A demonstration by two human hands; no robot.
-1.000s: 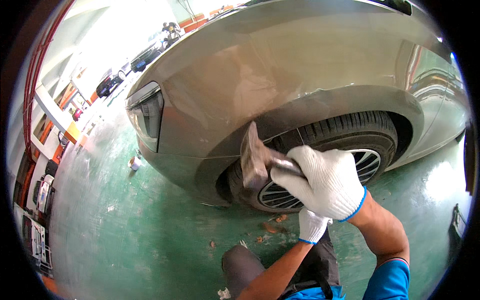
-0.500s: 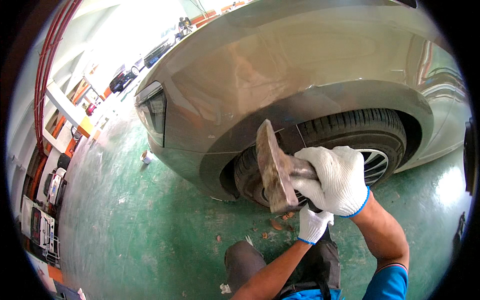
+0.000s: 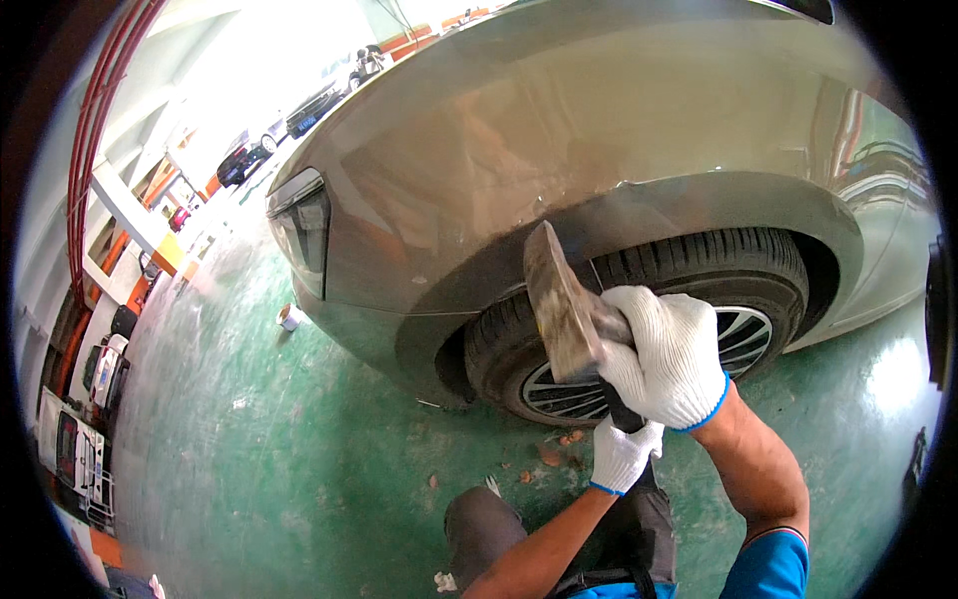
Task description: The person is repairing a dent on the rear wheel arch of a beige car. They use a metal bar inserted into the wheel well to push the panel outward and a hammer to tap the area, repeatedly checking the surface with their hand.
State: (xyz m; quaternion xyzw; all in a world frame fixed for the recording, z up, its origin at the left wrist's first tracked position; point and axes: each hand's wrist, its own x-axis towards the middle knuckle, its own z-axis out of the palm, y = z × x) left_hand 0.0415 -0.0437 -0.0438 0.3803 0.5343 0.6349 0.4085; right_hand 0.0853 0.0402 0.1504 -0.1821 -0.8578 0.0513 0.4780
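I hold a heavy hammer with a worn, grey-brown, wedge-ended head (image 3: 561, 304) in front of the car's front wheel. My right hand (image 3: 667, 354), in a white knitted glove with a blue cuff, is closed around it just behind the head. Lower down, my left hand (image 3: 625, 454), gloved alike, is closed on the black handle (image 3: 621, 407). Behind the head's upper tip lies the wheel-arch edge of a beige-gold fender (image 3: 479, 190), which looks dented and scuffed. From this view I cannot tell whether the tip touches it. The tire (image 3: 699, 262) is partly hidden by my hands.
A headlight (image 3: 301, 225) sits at the car's front corner on the left. On the green floor (image 3: 259, 449) stand a small white can (image 3: 288, 317) and some dry leaves (image 3: 551, 455) below the wheel. Other cars (image 3: 85, 449) are parked at the far left.
The hammer head has shifted slightly right and tilted, its lower end rising and uncovering more of the wheel. Both hands keep their grip; my right hand has moved a little up and left.
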